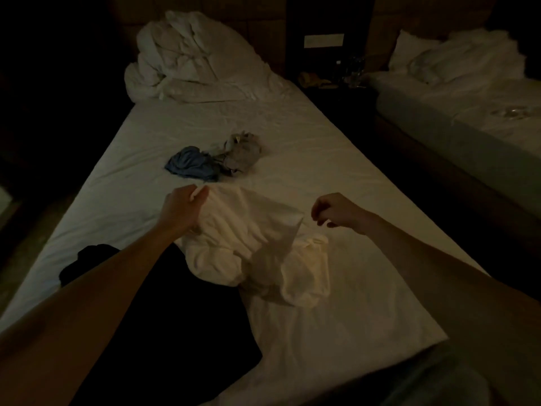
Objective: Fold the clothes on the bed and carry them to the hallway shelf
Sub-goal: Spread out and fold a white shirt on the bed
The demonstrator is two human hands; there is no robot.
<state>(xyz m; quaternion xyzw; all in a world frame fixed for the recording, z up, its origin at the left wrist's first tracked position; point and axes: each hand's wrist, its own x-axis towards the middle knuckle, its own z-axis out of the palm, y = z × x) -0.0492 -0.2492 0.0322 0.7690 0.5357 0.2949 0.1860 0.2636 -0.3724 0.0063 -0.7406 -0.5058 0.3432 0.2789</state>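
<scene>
The bed [292, 136] runs away from the viewer under a white sheet, with a bunched white duvet [187, 60] heaped at its far end. Along the near left edge lies a dark garment [181, 312], spread flat and hard to read in the dim light. Partly over its right side, near the middle of the bed's near half, sits a white garment [251, 244], rumpled, with one panel lifted and the rest slumped in soft folds. It looks thin, light and limp, so it should drape and slide rather than hold a crease; taking it by two corners or at the shoulder seams and pulling it taut seems the surest hold. Further up the middle lie a small grey garment [243, 153] and a blue garment [190, 164], crumpled and touching. The left hand [183, 210] pinches the white garment's far left edge. The right hand [336, 212] hovers just beyond its right edge, fingers loosely curled, holding nothing
</scene>
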